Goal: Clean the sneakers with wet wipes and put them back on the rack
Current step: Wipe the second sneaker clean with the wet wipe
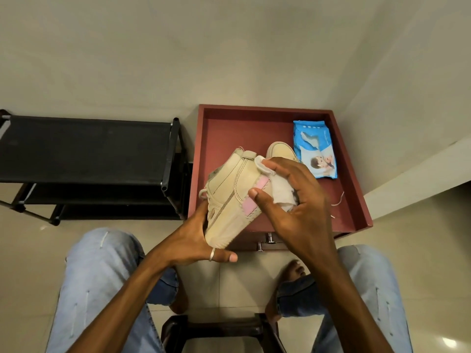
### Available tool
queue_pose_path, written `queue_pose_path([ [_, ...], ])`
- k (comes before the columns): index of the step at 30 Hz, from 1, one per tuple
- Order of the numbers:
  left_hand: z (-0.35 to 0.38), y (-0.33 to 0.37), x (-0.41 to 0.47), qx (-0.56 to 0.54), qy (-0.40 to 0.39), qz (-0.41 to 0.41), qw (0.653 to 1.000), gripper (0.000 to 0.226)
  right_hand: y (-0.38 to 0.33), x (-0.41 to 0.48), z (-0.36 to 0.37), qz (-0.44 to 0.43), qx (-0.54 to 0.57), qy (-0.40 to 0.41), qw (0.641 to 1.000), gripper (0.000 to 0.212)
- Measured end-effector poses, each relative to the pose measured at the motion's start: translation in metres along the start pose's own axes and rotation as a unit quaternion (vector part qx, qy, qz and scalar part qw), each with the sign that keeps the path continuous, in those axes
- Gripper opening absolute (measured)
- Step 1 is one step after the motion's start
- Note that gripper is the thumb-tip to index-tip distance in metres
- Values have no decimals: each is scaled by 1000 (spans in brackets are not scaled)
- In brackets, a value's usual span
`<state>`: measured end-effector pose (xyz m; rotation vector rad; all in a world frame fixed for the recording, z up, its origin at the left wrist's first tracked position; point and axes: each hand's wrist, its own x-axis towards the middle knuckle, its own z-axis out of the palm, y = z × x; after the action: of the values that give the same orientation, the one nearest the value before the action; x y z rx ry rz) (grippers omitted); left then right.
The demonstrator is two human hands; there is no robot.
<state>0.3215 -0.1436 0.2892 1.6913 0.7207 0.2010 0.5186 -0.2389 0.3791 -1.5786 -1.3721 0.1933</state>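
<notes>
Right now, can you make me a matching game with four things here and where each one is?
Things:
1. pink-patched sneaker
2. white wipe
3. blue wipes pack
4. black rack

Places:
A. lying in the red tray
B. gripped by the left hand
C. standing on the floor beside the tray
D. pressed on the sneaker by the right hand

Pairs: 1-B, 2-D, 3-A, 4-C.
</notes>
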Motion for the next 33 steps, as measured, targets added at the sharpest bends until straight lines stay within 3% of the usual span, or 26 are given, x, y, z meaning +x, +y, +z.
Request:
queue_pose_path([
  [3,1,0,2,4,22,-1,1000,120,2,0,0,-13,-23,2,1000,38],
  [6,5,1,3,35,53,7,998,110,-1,-6,7,-57,-119,22,991,28],
  [10,4,-2,3,33,82,14,996,111,-3,-11,18,-112,-189,24,975,40],
  [12,3,-3,3,30,101,12,994,109,2,-7,14,-72,-155,36,985,35],
  [15,5,-2,2,53,95,0,994,110,7,5,0,80,-29,67,994,19],
  [17,7,-4,3,74,88,-5,993,111,8,8,-2,129,-17,65,989,18],
  [19,9,-4,3,87,93,-8,992,109,5,1,2,87,-66,70,992,18],
  [23,10,0,3,75,116,2,990,108,-5,-17,18,-65,-156,62,984,36],
  [26,8,3,2,61,136,14,989,107,-4,-14,19,-97,-173,42,979,46],
  [33,10,1,3,80,134,4,988,104,12,4,-4,133,-11,55,990,24],
])
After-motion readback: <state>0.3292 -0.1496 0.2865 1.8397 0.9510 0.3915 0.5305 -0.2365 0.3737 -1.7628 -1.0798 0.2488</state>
